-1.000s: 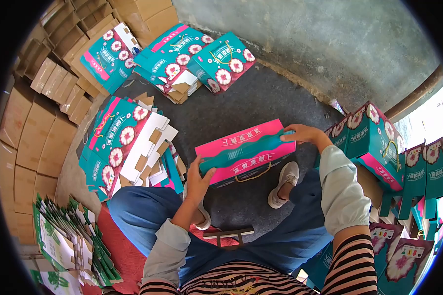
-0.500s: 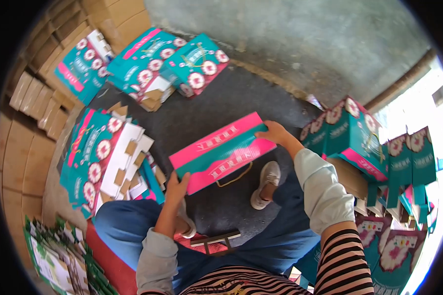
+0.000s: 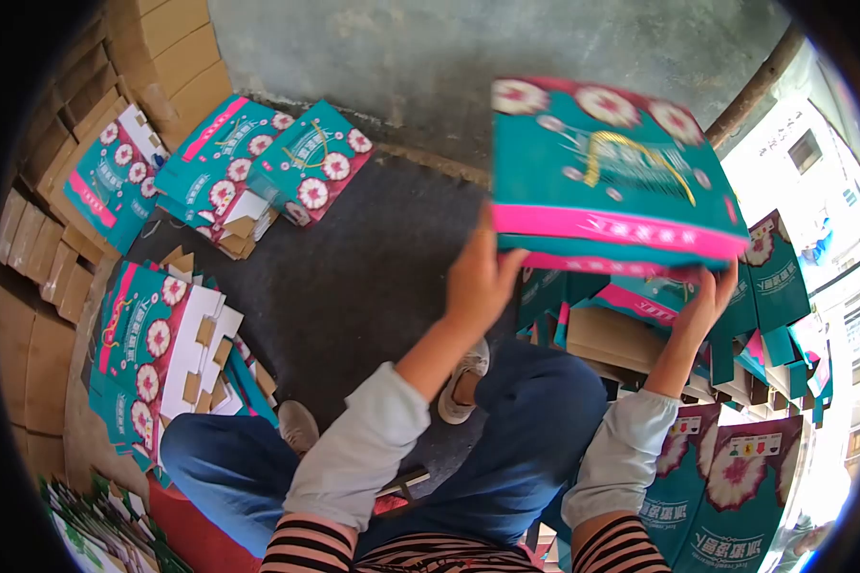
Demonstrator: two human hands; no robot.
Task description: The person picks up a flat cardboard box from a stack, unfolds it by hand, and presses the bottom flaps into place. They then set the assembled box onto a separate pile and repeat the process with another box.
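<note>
A teal and pink carton (image 3: 545, 167) with dragon-fruit-like slice prints and a yellow cord handle is held up at the upper right. My left hand (image 3: 481, 279) grips its lower left corner, thumb along the pink edge. At the lower right edge my right hand (image 3: 705, 304) holds the same carton, its fingers partly hidden. Behind and below it, more teal cartons (image 3: 631, 298) of the same print are partly covered by the held one.
Flattened teal cartons (image 3: 129, 358) are piled at the left, with others (image 3: 222, 172) against the back wall (image 3: 373, 48). Brown cardboard boxes (image 3: 53, 334) line the left side. Upright teal cartons (image 3: 736, 497) stand at the lower right. Dark matting (image 3: 382, 248) covers the floor.
Both hands have carried the carton from above the floor in front of me up and to the right. It has turned so its printed face and cord handle show. The view has shifted right.
</note>
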